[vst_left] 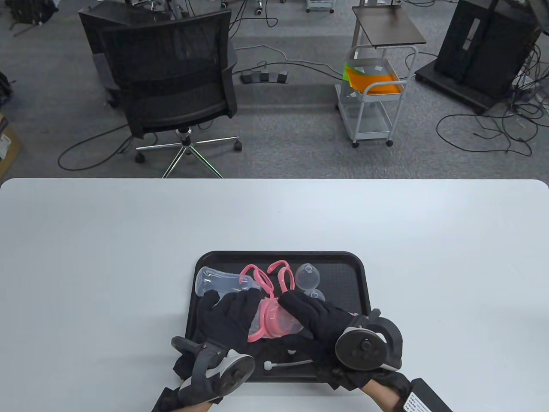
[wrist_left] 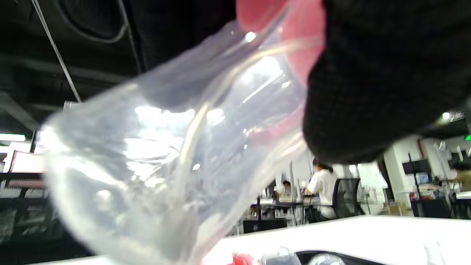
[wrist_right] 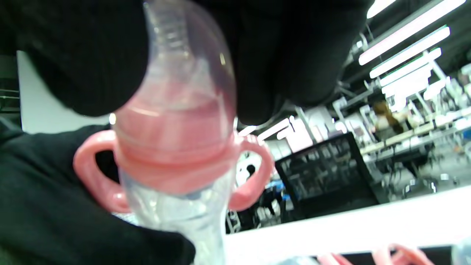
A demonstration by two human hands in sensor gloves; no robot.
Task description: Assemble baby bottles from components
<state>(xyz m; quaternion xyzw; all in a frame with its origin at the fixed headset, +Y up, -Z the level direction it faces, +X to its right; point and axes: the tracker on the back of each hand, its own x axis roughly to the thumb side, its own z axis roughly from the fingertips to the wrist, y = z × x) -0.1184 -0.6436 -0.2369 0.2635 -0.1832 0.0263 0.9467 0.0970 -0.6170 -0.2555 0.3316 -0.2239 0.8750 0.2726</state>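
Straw point(vst_left: 286, 365) lies nearest on tray point(vst_left: 362, 279). Above it, left hand point(vst_left: 227, 315) and right hand point(vst_left: 313, 315) both grasp the bottle point(vst_left: 274, 319) with pink handle collar, over tray centre. Farther: clear bottle point(vst_left: 216, 282), pink handles point(vst_left: 268, 277), clear dome caps point(vst_left: 307, 274).

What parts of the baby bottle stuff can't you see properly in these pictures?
- Table view: both gloved hands, the left hand and the right hand, cover most of the held bottle.
- Left wrist view: the bottle body is blurred, too close to the camera.
- Right wrist view: the clear cap is cut off at its top by the view's edge.
- Table view: the small straw piece on the black tray is too small for detail.
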